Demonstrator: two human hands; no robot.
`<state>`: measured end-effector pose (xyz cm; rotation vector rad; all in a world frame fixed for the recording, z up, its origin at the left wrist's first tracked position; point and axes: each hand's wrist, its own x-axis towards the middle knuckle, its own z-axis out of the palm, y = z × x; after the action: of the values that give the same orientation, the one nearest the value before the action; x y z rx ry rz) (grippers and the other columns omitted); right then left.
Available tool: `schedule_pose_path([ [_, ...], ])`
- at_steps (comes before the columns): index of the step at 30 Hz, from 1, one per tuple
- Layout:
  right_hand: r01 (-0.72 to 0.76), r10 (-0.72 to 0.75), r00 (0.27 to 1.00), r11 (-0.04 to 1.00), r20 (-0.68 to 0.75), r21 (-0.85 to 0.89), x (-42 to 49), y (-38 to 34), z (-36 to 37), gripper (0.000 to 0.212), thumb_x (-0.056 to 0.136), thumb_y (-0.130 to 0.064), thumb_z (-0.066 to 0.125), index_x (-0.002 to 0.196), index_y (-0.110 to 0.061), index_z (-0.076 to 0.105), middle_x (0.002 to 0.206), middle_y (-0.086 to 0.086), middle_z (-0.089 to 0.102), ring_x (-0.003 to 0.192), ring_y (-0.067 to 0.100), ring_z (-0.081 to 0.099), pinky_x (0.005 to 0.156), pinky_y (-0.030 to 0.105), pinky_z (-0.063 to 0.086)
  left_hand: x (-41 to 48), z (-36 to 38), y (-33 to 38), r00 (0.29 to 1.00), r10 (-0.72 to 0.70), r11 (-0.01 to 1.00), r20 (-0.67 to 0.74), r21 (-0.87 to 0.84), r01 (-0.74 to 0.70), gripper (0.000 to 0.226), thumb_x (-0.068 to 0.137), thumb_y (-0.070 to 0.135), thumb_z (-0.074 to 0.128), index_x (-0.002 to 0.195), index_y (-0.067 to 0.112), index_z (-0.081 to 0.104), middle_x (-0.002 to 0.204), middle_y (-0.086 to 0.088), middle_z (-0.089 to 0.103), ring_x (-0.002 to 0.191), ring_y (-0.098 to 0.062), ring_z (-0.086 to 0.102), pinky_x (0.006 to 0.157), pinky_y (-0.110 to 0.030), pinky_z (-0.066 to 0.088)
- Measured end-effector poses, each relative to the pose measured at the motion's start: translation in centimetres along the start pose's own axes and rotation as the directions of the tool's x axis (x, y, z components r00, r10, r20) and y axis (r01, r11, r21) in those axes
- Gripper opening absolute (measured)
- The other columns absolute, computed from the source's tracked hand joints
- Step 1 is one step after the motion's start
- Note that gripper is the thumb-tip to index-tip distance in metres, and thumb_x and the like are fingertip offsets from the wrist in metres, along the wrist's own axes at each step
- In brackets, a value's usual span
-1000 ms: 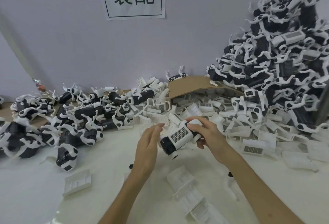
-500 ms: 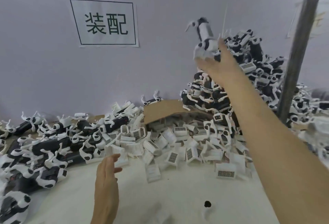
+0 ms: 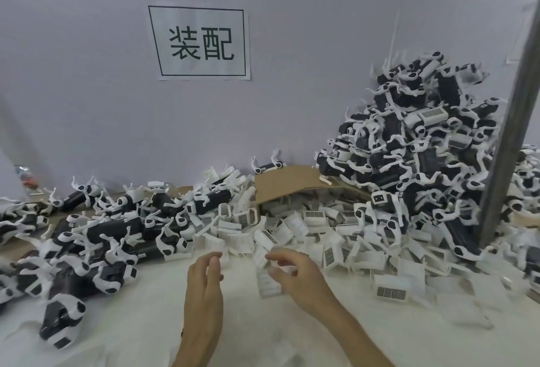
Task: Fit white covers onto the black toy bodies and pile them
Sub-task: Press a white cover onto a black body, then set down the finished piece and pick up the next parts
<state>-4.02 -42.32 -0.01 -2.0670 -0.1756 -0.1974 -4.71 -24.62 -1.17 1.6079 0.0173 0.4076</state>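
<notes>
Fingers [image 3: 280,254] of right hand [image 3: 301,279] pinch one white cover [image 3: 267,283]; left hand [image 3: 204,282] just beside, relaxed, empty. Loose covers [image 3: 321,235] heaped at 12 o'clock. Black bodies [image 3: 117,229] at 9 o'clock. Finished pile [image 3: 409,162] at 2 o'clock.

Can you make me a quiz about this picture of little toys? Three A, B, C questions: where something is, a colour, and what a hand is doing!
1. Where is the tallest pile of toys?
A) on the left
B) on the right
C) under the sign

2. What colour is the cardboard flap?
A) brown
B) red
C) blue

3. What is the left hand doing?
A) gripping a toy
B) open, holding nothing
C) pressing the sign

Answers:
1 B, the tallest pile of toys rises at the right edge.
2 A, the cardboard flap is plain brown.
3 B, the left hand's fingers are relaxed and empty; only the right hand pinches a white cover.
</notes>
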Motion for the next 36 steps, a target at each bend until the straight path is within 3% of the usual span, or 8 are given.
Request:
schedule_pose_path([
  [3, 0.074, -0.036, 0.991, 0.95, 0.129, -0.303, -0.3, 1.1, 1.8, 0.049, 0.089, -0.038, 0.071, 0.136, -0.032, 0.057, 0.141, -0.015, 0.05, 0.135, 0.003, 0.039, 0.115, 0.023, 0.024, -0.2, -0.1, 0.0, 1.0, -0.005, 1.0, -0.03, 0.024, 0.006, 0.02, 0.108, 0.034, 0.036, 0.117, 0.034, 0.055, 0.126, 0.007, 0.047, 0.106, -0.016, 0.06, 0.091, -0.034, 0.037],
  [6, 0.164, -0.093, 0.98, 0.877, 0.175, -0.451, -0.7, 1.8, 2.0, 0.057, 0.09, -0.039, 0.068, 0.144, -0.035, 0.048, 0.15, -0.013, 0.042, 0.144, 0.007, 0.028, 0.116, 0.024, 0.012, -0.3, -0.4, 0.1, 0.994, -0.034, 0.999, -0.106, -0.005, 0.033, 0.037, 0.107, 0.033, 0.04, 0.143, 0.025, 0.041, 0.139, 0.004, 0.037, 0.108, -0.019, 0.061, 0.098, -0.039, 0.042],
  [11, 0.154, -0.137, 0.988, 0.898, 0.069, -0.411, -0.8, 2.0, 1.7, 0.039, 0.08, -0.025, 0.076, 0.114, -0.038, 0.064, 0.112, -0.021, 0.062, 0.119, 0.005, 0.05, 0.106, 0.032, 0.033, 0.9, -2.0, 0.5, 0.947, -0.265, 0.935, -0.182, -0.289, 0.206, 0.048, 0.106, 0.029, 0.042, 0.152, 0.023, 0.028, 0.135, 0.0, 0.046, 0.09, -0.021, 0.07, 0.079, -0.033, 0.05],
  [15, 0.16, -0.158, 0.987, 0.885, 0.04, -0.437, -1.1, 1.6, 1.5, 0.036, 0.076, -0.017, 0.075, 0.085, -0.045, 0.056, 0.083, -0.023, 0.063, 0.096, 0.005, 0.053, 0.094, 0.033, 0.038, 2.0, -3.2, 0.4, 0.894, -0.395, 0.84, -0.212, -0.476, 0.258, 0.044, 0.105, 0.031, 0.045, 0.146, 0.02, 0.034, 0.125, -0.006, 0.056, 0.079, -0.023, 0.071, 0.077, -0.034, 0.053],
  [22, 0.145, -0.18, 0.979, 0.942, -0.094, -0.302, -1.3, 1.1, 1.2, 0.027, 0.081, 0.004, 0.066, 0.089, -0.022, 0.071, 0.077, -0.01, 0.065, 0.085, 0.012, 0.063, 0.089, 0.034, 0.045, 3.3, -6.6, 0.8, 0.872, -0.482, 0.499, -0.081, -0.844, 0.198, 0.062, 0.098, 0.065, 0.044, 0.131, 0.014, 0.05, 0.1, -0.009, 0.07, 0.08, -0.025, 0.068, 0.075, -0.034, 0.052],
  [26, 0.137, -0.164, 0.984, 0.943, -0.066, -0.303, -1.4, 1.0, 1.2, 0.027, 0.083, 0.003, 0.066, 0.086, -0.024, 0.07, 0.081, -0.007, 0.068, 0.087, 0.007, 0.064, 0.083, 0.027, 0.043, 3.9, -9.0, 0.7, 0.865, -0.497, 0.363, -0.071, -0.922, 0.133, 0.073, 0.092, 0.078, 0.037, 0.123, 0.015, 0.055, 0.104, -0.001, 0.068, 0.08, -0.019, 0.062, 0.072, -0.03, 0.048],
  [31, 0.117, -0.134, 0.99, 0.961, -0.051, -0.251, -1.4, 1.4, 1.3, 0.03, 0.084, 0.002, 0.066, 0.082, -0.028, 0.069, 0.078, -0.01, 0.067, 0.088, -0.009, 0.057, 0.071, 0.003, 0.036, 4.2, -10.4, 0.4, 0.816, -0.573, 0.215, -0.073, -0.974, 0.064, 0.069, 0.087, 0.082, 0.041, 0.098, 0.015, 0.053, 0.092, 0.001, 0.064, 0.067, -0.016, 0.057, 0.062, -0.026, 0.045],
  [36, 0.126, -0.141, 0.989, 0.964, -0.05, -0.234, -1.3, 1.6, 1.4, 0.036, 0.084, 0.001, 0.068, 0.079, -0.034, 0.066, 0.076, -0.01, 0.068, 0.087, -0.01, 0.057, 0.07, 0.001, 0.036, 4.6, -12.1, 0.3, 0.816, -0.568, 0.117, -0.102, -0.992, -0.043, 0.074, 0.083, 0.086, 0.038, 0.088, 0.014, 0.054, 0.078, 0.001, 0.064, 0.051, -0.016, 0.057, 0.057, -0.023, 0.043],
])
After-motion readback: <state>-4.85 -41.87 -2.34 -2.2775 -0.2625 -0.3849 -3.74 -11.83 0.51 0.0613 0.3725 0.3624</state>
